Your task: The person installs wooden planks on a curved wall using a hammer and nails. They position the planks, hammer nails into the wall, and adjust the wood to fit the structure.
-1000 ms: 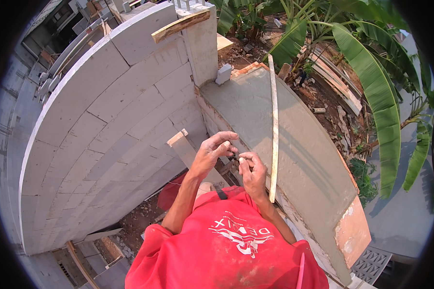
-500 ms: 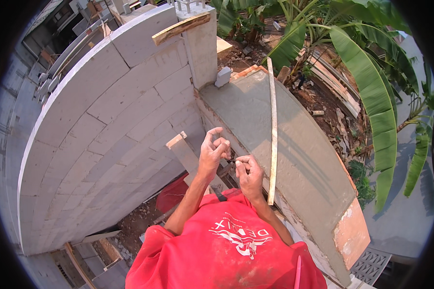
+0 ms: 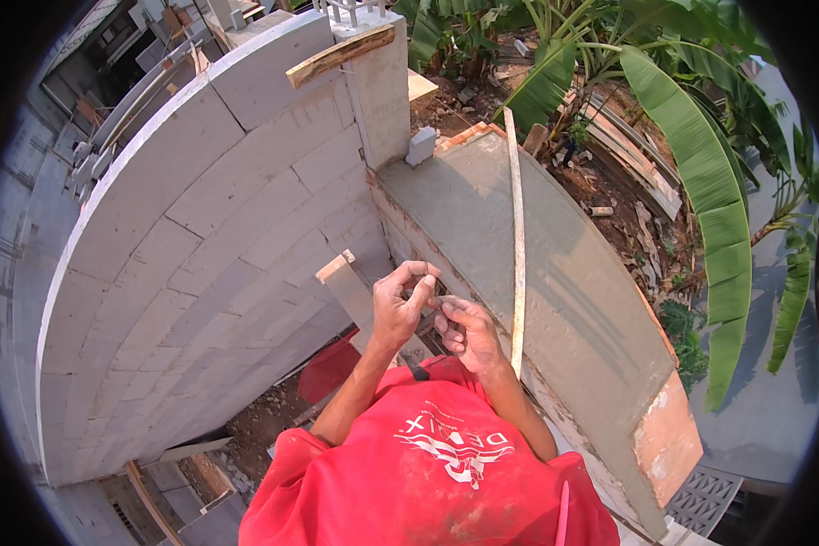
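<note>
My left hand (image 3: 400, 302) is raised in front of my chest, its thumb and forefinger bent together in a pinch. Close by on the right, my right hand (image 3: 470, 333) has its fingers curled in, with its thumb and fingertips almost touching those of the left. Something thin and dark shows between the fingertips, too small to name. Just beyond my hands runs the edge of a low wall topped with smooth grey mortar (image 3: 573, 300). A long, narrow wooden strip (image 3: 517, 227) lies along this mortar.
A tall wall of pale blocks (image 3: 200, 264) curves up on the left. One wooden board (image 3: 341, 56) is fixed across its far end; another plank (image 3: 344, 282) stands left of my hands. Banana leaves (image 3: 701, 200) hang over the ground on the right.
My left hand has dropped slightly and tipped its fingers to the right. My right hand has turned and lowered a little, its fingers now curled under the left fingertips.
</note>
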The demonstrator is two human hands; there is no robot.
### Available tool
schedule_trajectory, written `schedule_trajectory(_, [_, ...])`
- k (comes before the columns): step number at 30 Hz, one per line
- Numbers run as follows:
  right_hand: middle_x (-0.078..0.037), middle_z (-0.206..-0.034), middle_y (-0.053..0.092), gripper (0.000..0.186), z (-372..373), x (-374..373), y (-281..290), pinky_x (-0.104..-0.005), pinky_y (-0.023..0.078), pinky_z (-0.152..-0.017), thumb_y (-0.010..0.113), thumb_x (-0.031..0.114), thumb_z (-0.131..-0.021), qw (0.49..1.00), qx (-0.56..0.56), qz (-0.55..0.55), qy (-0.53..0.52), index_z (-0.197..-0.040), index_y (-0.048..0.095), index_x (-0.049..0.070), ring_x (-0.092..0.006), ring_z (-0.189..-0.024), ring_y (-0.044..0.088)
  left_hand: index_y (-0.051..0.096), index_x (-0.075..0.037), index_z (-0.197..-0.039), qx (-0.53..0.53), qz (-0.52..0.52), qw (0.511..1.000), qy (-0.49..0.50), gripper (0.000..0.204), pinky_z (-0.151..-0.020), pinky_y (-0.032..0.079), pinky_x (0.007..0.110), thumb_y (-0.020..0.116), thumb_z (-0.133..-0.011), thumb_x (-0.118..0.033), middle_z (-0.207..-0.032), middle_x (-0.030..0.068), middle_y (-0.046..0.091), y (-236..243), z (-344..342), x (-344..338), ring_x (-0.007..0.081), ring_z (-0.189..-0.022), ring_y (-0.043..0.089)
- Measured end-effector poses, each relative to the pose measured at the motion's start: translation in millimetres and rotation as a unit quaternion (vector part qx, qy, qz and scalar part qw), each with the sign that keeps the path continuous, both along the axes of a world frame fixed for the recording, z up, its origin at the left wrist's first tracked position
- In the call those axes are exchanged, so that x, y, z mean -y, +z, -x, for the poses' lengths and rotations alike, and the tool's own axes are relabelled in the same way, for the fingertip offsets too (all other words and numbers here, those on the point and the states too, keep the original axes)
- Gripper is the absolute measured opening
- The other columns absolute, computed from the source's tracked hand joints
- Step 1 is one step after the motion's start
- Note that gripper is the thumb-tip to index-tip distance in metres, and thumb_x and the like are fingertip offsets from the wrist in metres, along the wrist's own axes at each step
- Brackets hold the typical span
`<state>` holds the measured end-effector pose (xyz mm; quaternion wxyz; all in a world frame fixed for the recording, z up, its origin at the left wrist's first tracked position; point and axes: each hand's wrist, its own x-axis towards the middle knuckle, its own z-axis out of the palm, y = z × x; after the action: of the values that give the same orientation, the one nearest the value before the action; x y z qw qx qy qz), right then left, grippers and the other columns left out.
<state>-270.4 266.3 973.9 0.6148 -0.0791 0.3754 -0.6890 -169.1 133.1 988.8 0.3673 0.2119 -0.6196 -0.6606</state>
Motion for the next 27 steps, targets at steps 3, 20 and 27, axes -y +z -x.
schedule_trajectory(3, [0.000, -0.081, 0.060, 0.029, -5.3, 1.6, 1.5, -0.0168, 0.032, -0.043, 0.061, 0.019, -0.103, 0.998, 0.006, -0.010, -0.060, -0.125, 0.063, 0.000, -0.0015, -0.053, 0.039, 0.070, 0.004, -0.101, 0.012, 0.123, 0.992, 0.038, 0.013, -0.062, 0.050, 0.022, 0.065, -0.099, -0.009, -0.073, 0.0029, 0.069, 2.0, -2.7, -4.3, 0.0080, -0.065, 0.065])
schedule_trajectory(20, [-0.008, -0.083, 0.066, 0.023, -10.8, -6.8, 23.5, -0.0314, 0.050, -0.061, 0.071, 0.013, -0.094, 0.744, -0.657, 0.121, 0.024, -0.116, 0.078, 0.011, -0.0196, -0.067, 0.063, 0.062, -0.005, -0.090, 0.093, -0.225, 0.962, -0.121, 0.020, -0.045, 0.043, 0.021, 0.064, -0.101, -0.022, -0.065, 0.0008, 0.064, -2.8, -10.0, 40.0, 0.0098, -0.049, 0.060])
schedule_trajectory(27, [-0.008, -0.093, 0.078, 0.030, -22.8, -3.5, 26.1, -0.0280, 0.050, -0.064, 0.065, 0.015, -0.098, 0.861, -0.502, 0.035, -0.071, -0.124, 0.066, 0.000, -0.0120, -0.067, 0.066, 0.065, -0.003, -0.093, 0.049, -0.133, 0.980, -0.138, 0.023, -0.054, 0.051, 0.022, 0.064, -0.103, -0.024, -0.069, 0.0025, 0.065, 24.7, -5.1, 52.1, 0.0101, -0.060, 0.065])
